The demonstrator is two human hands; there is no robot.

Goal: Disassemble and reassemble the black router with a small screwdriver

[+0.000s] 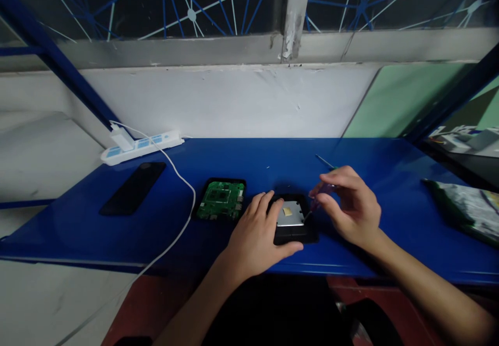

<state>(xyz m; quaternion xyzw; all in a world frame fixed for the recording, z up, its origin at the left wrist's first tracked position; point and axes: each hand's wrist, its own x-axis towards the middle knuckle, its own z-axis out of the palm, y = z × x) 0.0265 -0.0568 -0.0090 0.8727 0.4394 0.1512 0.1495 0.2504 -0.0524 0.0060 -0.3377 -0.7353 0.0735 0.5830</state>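
Note:
My right hand [353, 205] pinches the purplish handle of a screwdriver [322, 192]. Its tip points down at the right edge of a silver metal plate [290, 216], which sits inside a black plastic case [296, 234]. A small tan pad [287, 211] lies on the plate. With fingers spread, my left hand [259, 234] rests on the left side of the case. Left of that hand is another black housing holding a green circuit board [220, 200]. Whether the screwdriver tip touches a screw is too small to tell.
A second screwdriver [325, 161] lies behind my right hand. To the left are a black phone [134, 187], a white power strip [144, 147] and a white cable [183, 174] crossing the blue table [249, 156]. A silvery bag [468, 205] lies at the right.

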